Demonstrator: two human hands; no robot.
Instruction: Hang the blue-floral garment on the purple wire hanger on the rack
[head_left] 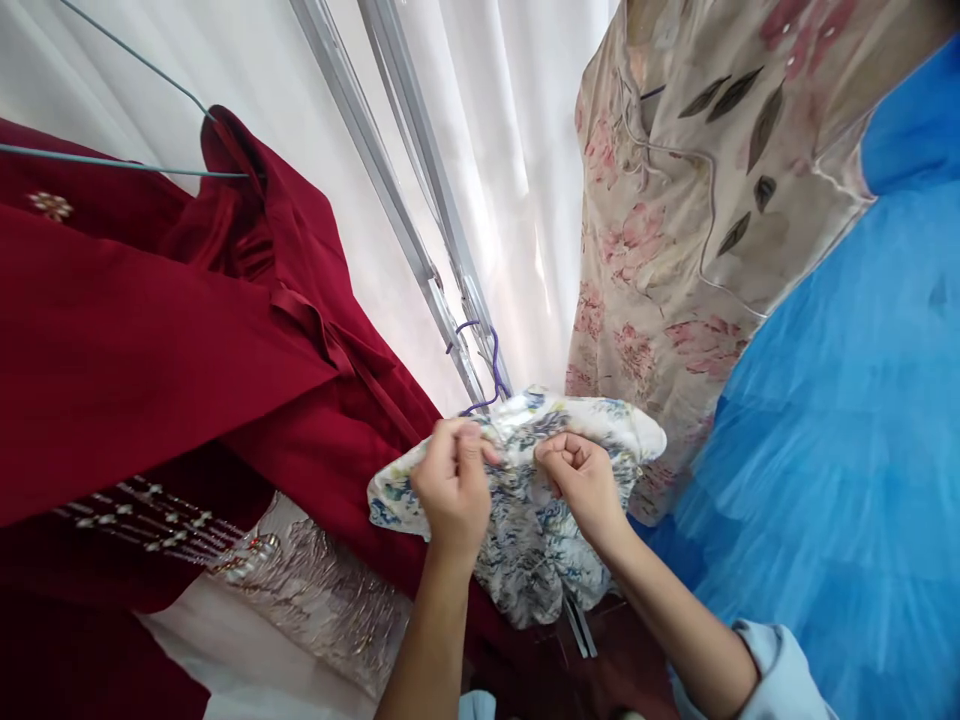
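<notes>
A white blouse (pixel 525 560) with a blue and yellow floral print hangs from a purple wire hanger (pixel 496 365), its middle gathered and ruched. My left hand (pixel 454 480) is closed on the blouse near the left of its neckline, thumb pressed to the curled fingers. On the other side of the neckline, my right hand (pixel 577 475) pinches the front of the blouse, fingers curled. The exact bit of cloth between the fingers is hidden. Both short sleeves spread out to the sides of my hands.
Metal rack posts (pixel 405 140) rise behind the hanger, before a white curtain (pixel 517 130). A dark red garment (pixel 150 330) hangs at left on a pale green wire hanger (pixel 135 165). At right hang a beige floral dress (pixel 637 250) and a blue tulle dress (pixel 840 400).
</notes>
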